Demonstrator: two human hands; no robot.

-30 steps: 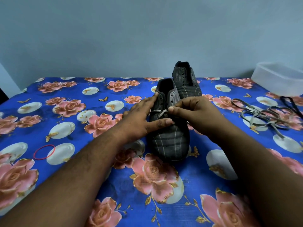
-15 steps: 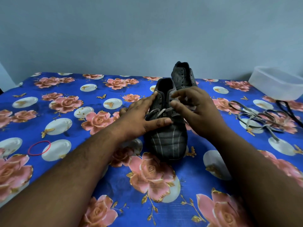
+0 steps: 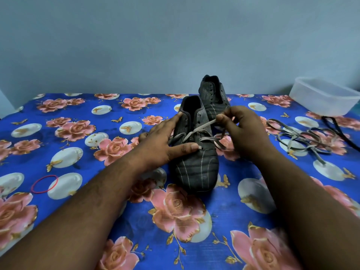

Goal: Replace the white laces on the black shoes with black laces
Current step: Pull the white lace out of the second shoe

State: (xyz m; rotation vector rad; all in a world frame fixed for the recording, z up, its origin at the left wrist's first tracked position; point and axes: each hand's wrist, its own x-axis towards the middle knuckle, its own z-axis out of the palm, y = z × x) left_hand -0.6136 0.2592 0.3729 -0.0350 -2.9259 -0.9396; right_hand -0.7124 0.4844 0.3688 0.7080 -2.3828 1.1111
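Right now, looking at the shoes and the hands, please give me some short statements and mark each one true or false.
1. The right hand pinches the white lace of the near shoe. True.
2. The left hand lifts the near shoe off the floral cloth. False: the shoe rests on the cloth, with the hand laid against its side.
3. The far shoe shows no lace in its eyelets. True.
4. The red rubber band lies inside the plastic container. False: it lies on the cloth at the left.
5. A loose lace pile lies right of the shoes. True.
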